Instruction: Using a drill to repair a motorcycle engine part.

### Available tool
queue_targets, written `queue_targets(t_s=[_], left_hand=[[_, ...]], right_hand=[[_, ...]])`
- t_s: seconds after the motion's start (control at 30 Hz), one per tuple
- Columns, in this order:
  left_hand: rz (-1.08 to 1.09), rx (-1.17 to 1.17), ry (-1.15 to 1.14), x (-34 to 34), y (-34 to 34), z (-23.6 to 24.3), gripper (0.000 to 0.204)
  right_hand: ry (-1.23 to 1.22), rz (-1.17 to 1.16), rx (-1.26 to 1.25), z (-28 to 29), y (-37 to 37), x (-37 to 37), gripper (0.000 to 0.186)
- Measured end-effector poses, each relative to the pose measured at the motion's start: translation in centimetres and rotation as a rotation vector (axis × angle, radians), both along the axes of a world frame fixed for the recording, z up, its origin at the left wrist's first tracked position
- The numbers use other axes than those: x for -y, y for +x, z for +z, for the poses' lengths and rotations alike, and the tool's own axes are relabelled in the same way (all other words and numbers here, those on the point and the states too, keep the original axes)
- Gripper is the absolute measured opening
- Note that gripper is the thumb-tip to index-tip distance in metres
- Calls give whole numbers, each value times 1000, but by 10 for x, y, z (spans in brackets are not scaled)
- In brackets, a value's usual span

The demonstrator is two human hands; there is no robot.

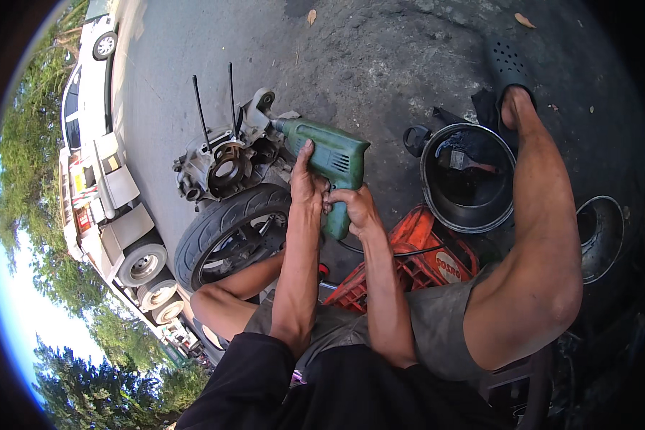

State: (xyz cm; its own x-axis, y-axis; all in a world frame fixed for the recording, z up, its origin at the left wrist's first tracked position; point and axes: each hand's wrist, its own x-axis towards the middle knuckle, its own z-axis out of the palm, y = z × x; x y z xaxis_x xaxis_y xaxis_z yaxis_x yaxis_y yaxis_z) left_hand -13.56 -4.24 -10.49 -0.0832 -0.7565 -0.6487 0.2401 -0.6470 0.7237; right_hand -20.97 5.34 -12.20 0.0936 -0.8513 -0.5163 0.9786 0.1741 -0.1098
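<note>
A green power drill is held in both my hands, its front end against a grey metal engine casing. My right hand is closed round the drill's handle. My left hand grips the drill body from the near side, thumb up along it. Two long dark studs stand up from the casing. The casing rests by a motorcycle wheel with a black tyre. Where the drill meets the casing, the tip is hidden.
To the right, a round metal basin holds dark liquid and a paintbrush. A red plastic crate sits near my lap. Another metal basin is beyond my right knee. Parked vehicles line the left.
</note>
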Motion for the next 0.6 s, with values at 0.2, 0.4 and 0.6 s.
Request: queue_targets(t_s=[0.2,0.4,0.6], left_hand=[[5,29,-8,-9,-6,8,49],[-17,79,3,-18,0,1,50],[39,119,-23,-23,-12,2,50]], right_hand=[[-22,16,25,-2,1,-5,16],[-31,52,23,-4,-4,-17,19],[-3,70,35,-3,-6,-18,21]])
